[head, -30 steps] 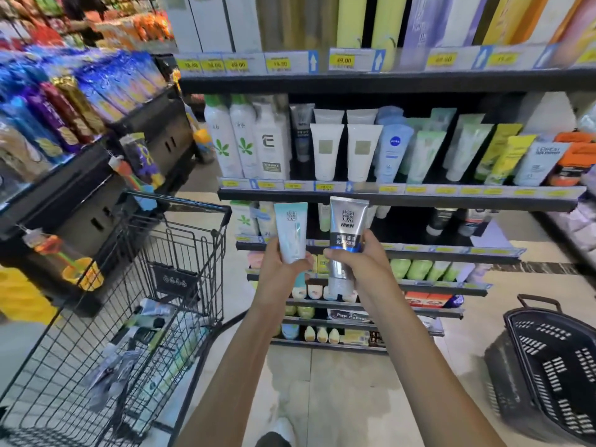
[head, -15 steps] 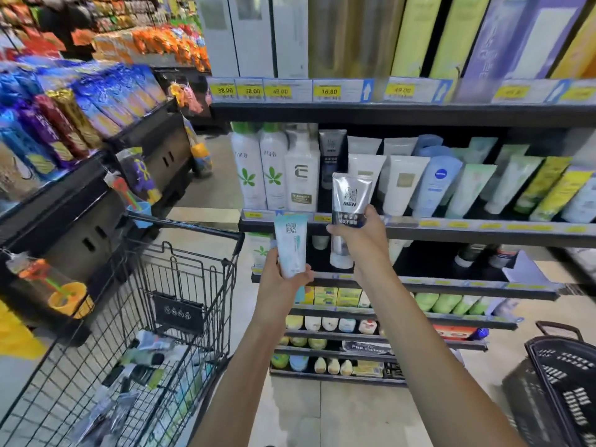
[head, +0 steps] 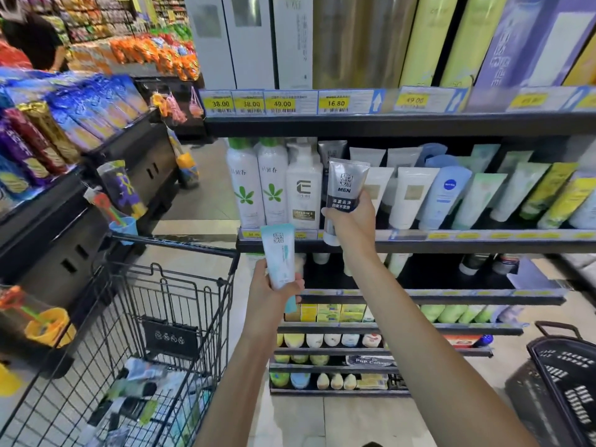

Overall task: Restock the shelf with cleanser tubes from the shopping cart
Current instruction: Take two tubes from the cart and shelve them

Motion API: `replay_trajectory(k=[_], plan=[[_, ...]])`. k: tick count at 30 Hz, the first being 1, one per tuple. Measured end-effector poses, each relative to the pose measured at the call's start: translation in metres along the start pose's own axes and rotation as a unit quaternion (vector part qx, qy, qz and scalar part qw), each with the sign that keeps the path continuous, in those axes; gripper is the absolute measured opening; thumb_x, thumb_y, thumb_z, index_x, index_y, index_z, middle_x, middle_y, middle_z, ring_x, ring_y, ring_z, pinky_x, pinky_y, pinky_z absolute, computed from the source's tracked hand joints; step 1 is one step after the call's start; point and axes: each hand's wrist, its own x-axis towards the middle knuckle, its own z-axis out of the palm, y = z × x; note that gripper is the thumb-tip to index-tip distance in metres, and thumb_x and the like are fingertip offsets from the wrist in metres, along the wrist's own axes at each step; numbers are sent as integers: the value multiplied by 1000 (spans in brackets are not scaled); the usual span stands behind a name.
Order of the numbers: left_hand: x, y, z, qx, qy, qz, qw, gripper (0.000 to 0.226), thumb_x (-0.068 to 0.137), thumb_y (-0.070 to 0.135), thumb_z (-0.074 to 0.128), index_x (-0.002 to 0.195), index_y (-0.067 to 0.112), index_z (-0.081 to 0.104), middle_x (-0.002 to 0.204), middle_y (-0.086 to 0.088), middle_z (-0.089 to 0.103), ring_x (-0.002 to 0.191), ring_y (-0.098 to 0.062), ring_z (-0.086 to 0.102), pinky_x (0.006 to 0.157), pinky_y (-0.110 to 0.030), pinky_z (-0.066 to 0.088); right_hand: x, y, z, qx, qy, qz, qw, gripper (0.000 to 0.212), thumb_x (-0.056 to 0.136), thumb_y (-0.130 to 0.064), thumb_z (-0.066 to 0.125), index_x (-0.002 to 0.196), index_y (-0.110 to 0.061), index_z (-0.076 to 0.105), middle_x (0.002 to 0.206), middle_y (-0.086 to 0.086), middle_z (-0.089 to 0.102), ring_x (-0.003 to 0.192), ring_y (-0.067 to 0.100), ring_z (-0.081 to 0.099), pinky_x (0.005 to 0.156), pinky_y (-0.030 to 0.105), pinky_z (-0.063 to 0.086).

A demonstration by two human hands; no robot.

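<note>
Slotting the silver-grey "MEN" cleanser tube (head: pixel 345 188) into the gap on the shelf (head: pixel 419 246) is judged to be the step in hand. The tube is gripped around its lower half by the right hand (head: pixel 351 217), fingers curled about it, cap end down and crimped end up, just in front of the shelf's edge. A matching grey tube (head: pixel 332 150) is seen standing at the back of that lane, between the white pump bottle (head: pixel 303 191) and the row of white tubes (head: pixel 412 195), so the tube is best guided straight back into that lane and set upright on its cap with the label facing out. Care should be taken that the neighbouring white tubes are not nudged, since they lean and could topple.

A pale teal cleanser tube (head: pixel 280 256) is held by the left hand (head: pixel 274 295), fingers wrapped round its lower part, below the shelf's edge and beside the shopping cart (head: pixel 171 285). It is best kept low and clear until the first tube is seated. More tubes are seen lying in the cart's bottom.
</note>
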Motion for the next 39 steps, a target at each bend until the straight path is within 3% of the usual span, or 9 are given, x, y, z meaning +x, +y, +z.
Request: replay_trajectory(k=[2, 4, 9, 13, 16, 19, 26, 31, 39], plan=[[4, 2, -3, -10, 1, -2, 1000, 49, 86, -5, 73, 123, 24, 58, 107, -14, 73, 82, -20, 70, 70, -33, 58, 5, 1, 5, 7, 9, -8, 1000, 45, 79, -3, 76, 116, -21, 58, 107, -5, 70, 100, 10, 67, 88, 32, 56], [8, 3, -5, -22, 4, -5, 1000, 49, 86, -4, 75, 120, 28, 59, 108, -13, 74, 83, -21, 70, 74, -37, 59, 8, 1, 9, 14, 10, -16, 1000, 46, 81, -1, 76, 117, -22, 58, 108, -8, 70, 99, 3, 66, 83, 23, 54], [16, 0, -9, -29, 9, -16, 999, 53, 86, -2, 77, 124, 28, 57, 112, -10, 74, 91, -26, 73, 73, -36, 59, 14, 3, 17, 23, 16, -19, 999, 52, 82, 2, 74, 126, -20, 56, 112, -9, 68, 100, -3, 63, 79, 14, 51], [20, -2, -12, -27, 12, -24, 999, 56, 85, -4, 76, 128, 27, 55, 109, -9, 76, 96, -33, 72, 78, -41, 60, 20, 5, 23, 17, 20, -19, 999, 55, 82, 1, 73, 129, -20, 55, 116, -5, 68, 107, 9, 64, 93, 29, 54], [23, -3, -13, -22, 14, -26, 999, 56, 85, -3, 77, 127, 28, 56, 111, -10, 75, 95, -31, 72, 80, -44, 60, 22, 6, 26, 19, 20, -15, 1000, 56, 84, 0, 72, 133, -20, 53, 119, -5, 67, 111, 10, 64, 98, 33, 54], [25, -3, -12, -23, 9, -25, 999, 54, 85, -2, 78, 126, 26, 57, 112, -12, 74, 94, -28, 71, 74, -38, 60, 24, 6, 26, 19, 20, -21, 999, 57, 83, 0, 71, 133, -20, 53, 120, -4, 67, 111, 10, 64, 100, 35, 55], [25, -5, -10, -25, -1, -26, 999, 52, 86, -3, 77, 125, 25, 56, 113, -13, 72, 89, -21, 71, 70, -33, 59, 27, 8, 27, 19, 18, -26, 999, 57, 82, 0, 69, 133, -21, 53, 118, -5, 68, 109, 8, 65, 96, 33, 56], [26, -7, -11, -23, 1, -28, 999, 53, 87, -2, 76, 127, 26, 55, 116, -13, 71, 93, -22, 71, 74, -35, 60, 26, 9, 27, 32, 18, -31, 999, 58, 83, 1, 68, 134, -21, 52, 119, -6, 67, 105, 2, 65, 81, 16, 54], [24, -8, -12, -18, -2, -26, 1000, 54, 87, -1, 76, 131, 22, 54, 114, -11, 72, 88, -16, 73, 67, -25, 57, 30, 11, 26, 25, 16, -37, 999, 57, 81, 2, 69, 132, -19, 53, 117, -3, 68, 103, 6, 66, 73, 10, 53]])
